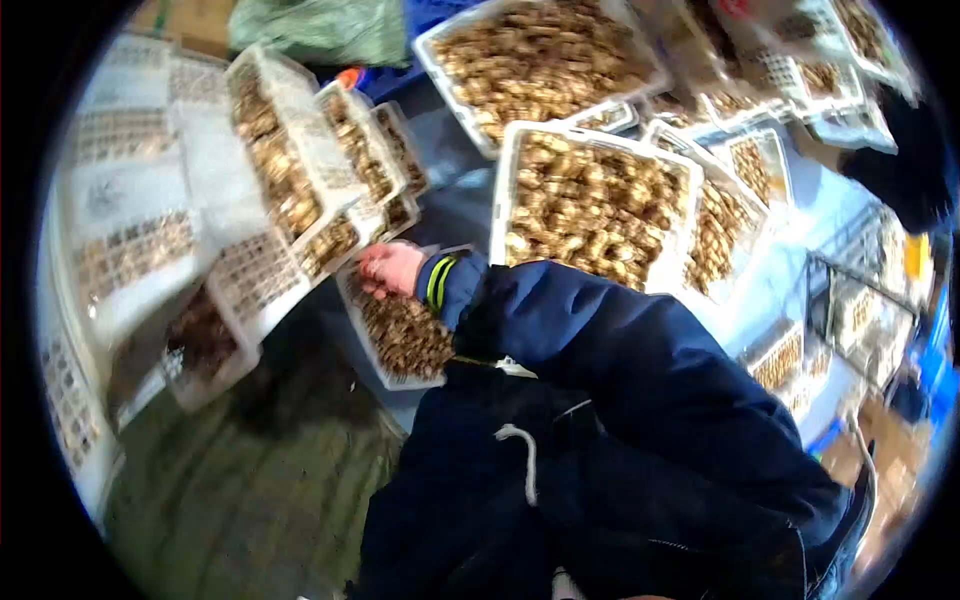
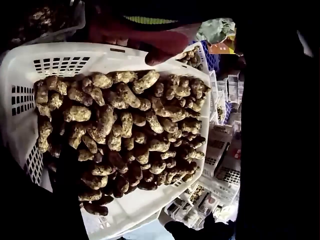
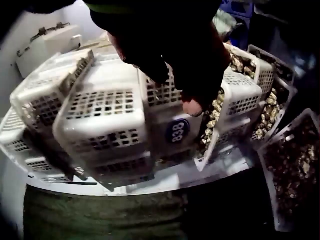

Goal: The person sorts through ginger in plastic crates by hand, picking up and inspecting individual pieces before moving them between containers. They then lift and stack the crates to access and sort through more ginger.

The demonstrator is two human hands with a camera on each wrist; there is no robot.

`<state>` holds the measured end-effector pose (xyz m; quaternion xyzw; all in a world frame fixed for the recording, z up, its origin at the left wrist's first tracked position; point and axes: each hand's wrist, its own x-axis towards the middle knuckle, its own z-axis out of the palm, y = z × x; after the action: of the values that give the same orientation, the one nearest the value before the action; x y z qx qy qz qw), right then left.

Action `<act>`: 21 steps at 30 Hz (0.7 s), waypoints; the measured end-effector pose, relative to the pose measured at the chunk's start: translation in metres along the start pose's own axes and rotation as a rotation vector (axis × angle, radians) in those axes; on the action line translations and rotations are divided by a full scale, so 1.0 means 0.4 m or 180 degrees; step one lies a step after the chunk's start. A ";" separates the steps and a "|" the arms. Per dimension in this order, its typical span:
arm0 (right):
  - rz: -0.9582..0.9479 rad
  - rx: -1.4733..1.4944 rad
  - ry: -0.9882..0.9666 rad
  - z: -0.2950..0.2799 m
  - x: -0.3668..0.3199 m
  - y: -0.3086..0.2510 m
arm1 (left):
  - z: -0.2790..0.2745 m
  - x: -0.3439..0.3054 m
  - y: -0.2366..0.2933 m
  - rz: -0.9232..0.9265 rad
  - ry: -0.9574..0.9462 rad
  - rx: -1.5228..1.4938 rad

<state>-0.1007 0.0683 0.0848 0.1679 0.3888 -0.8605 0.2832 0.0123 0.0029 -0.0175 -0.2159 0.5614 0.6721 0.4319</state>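
Note:
In the head view my right hand (image 1: 390, 268) is over the upper end of a basket of small brown pieces (image 1: 405, 338), its fingers bent downward. The right wrist view shows the same hand (image 3: 172, 60) dark against the light, with one fingertip lit; whether anything is between its fingers cannot be told. My left hand (image 2: 155, 42) shows only in the left wrist view, dim and reddish, at the upper edge of a white basket (image 2: 115, 210) full of knobbly tubers (image 2: 125, 125). Its fingers look extended, and nothing shows in them.
Stacked white baskets (image 3: 105, 120) stand at the left, one marked 838. Large tuber baskets (image 1: 600, 210) lie right of my right hand. A green bag (image 1: 320, 30) is at the top, dark green cloth (image 1: 240, 500) at the lower left, and a metal frame (image 1: 860, 290) far right.

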 end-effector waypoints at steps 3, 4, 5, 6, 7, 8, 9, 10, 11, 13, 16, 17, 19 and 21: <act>-0.0794 0.1053 -0.0300 -0.114 -0.190 -0.007 | 0.026 -0.018 0.008 -0.0766 -0.1540 -0.1054; -0.0838 0.0769 -0.0115 -0.153 -0.312 -0.069 | 0.036 -0.027 0.006 -0.0799 -0.1511 -0.0955; -0.1278 0.0191 0.0385 -0.216 -0.423 -0.104 | 0.054 -0.042 0.004 -0.0588 -0.0595 -0.0340; -0.1673 -0.0393 0.0862 -0.296 -0.527 -0.126 | 0.062 -0.061 0.002 -0.0324 0.0337 0.0283; -0.1194 -0.0382 0.1598 -0.376 -0.629 -0.127 | 0.045 -0.049 0.023 -0.0466 0.0349 0.1309; -0.1317 0.0078 0.2110 -0.473 -0.714 -0.106 | -0.012 -0.010 -0.035 -0.0170 0.0216 0.0498; -0.1436 0.0562 0.2608 -0.578 -0.793 -0.065 | 0.030 -0.029 -0.004 -0.0218 0.0302 0.0607; -0.1633 0.1019 0.3221 -0.690 -0.867 0.006 | 0.071 -0.057 0.030 -0.0273 0.0420 0.0731; -0.1714 0.1164 0.3644 -0.828 -0.934 0.111 | 0.058 -0.055 0.026 -0.0202 0.0423 0.0701; -0.1415 0.1104 0.3929 -0.978 -1.038 0.228 | 0.088 -0.057 0.030 -0.0168 0.0636 0.0642; -0.0866 0.1027 0.3762 -1.055 -1.011 0.263 | 0.042 -0.028 0.010 -0.0179 0.0944 0.1080; -0.0932 0.0815 0.3826 -1.078 -0.961 0.278 | 0.048 -0.021 0.007 -0.0148 0.1195 0.1287; -0.0824 0.0229 0.3535 -1.131 -0.856 0.299 | 0.041 -0.034 0.022 -0.0180 0.0817 0.1748; 0.0248 -0.2694 0.4214 -1.127 -0.805 0.246 | 0.012 -0.032 0.015 0.0106 0.0880 0.2302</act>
<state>0.2432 0.4748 -0.0968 0.5371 0.7651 -0.3496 0.0625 0.0151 0.0030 -0.0027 -0.1290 0.8184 0.4023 0.3894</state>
